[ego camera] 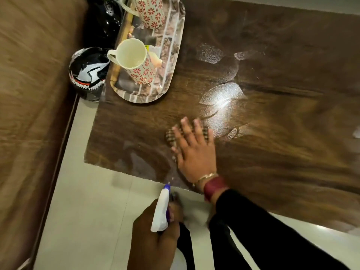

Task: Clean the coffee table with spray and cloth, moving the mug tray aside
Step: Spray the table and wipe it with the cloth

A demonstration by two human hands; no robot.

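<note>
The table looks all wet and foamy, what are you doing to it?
A person is cleaning the coffee table. The right hand presses a striped cloth flat on the wood, beside white patches of spray. The left hand holds the spray bottle off the table's near edge. The tray with two mugs sits at the table's left side.

Dark brown wood-grain tabletop point(272, 152), cream mugs point(136, 61) with red flower print, grey-brown stone-pattern tray point(167, 75), white and purple spray bottle point(160, 211), brown-striped cloth point(171, 136), black sleeve point(263, 230)
</note>
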